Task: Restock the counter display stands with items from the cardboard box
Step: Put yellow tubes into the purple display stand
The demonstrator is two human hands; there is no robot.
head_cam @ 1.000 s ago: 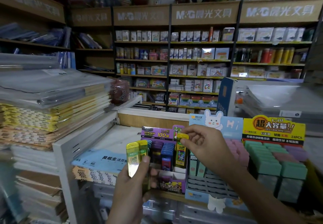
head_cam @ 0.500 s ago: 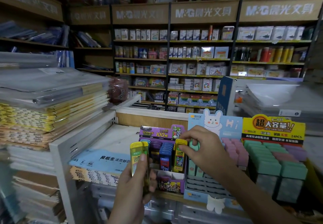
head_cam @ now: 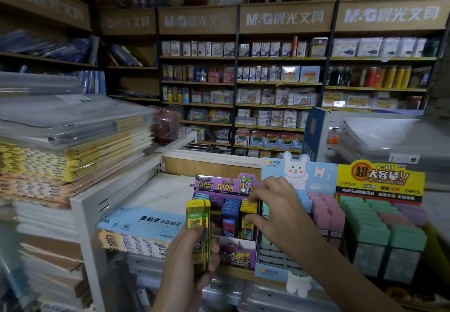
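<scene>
My left hand [head_cam: 192, 258] grips a small stack of yellow lead cases [head_cam: 198, 228], held upright in front of the purple display stand [head_cam: 226, 185]. The stand holds rows of purple, blue and yellow cases. My right hand [head_cam: 280, 211] reaches over the stand's right side, its fingertips and thumb pinching a yellow case [head_cam: 248, 216] that sits in the right-hand yellow row. The cardboard box is not in view.
A blue rabbit display [head_cam: 299, 172] with pastel cases and a yellow display [head_cam: 379, 177] with green and purple cases stand to the right. Stacked notebooks [head_cam: 60, 146] fill the shelf at left. Loose-leaf paper packs [head_cam: 146, 224] lie behind the counter edge.
My right hand has pushed the yellow case down from above the stand into the right-hand row. My left hand has shifted right and a little lower with its stack.
</scene>
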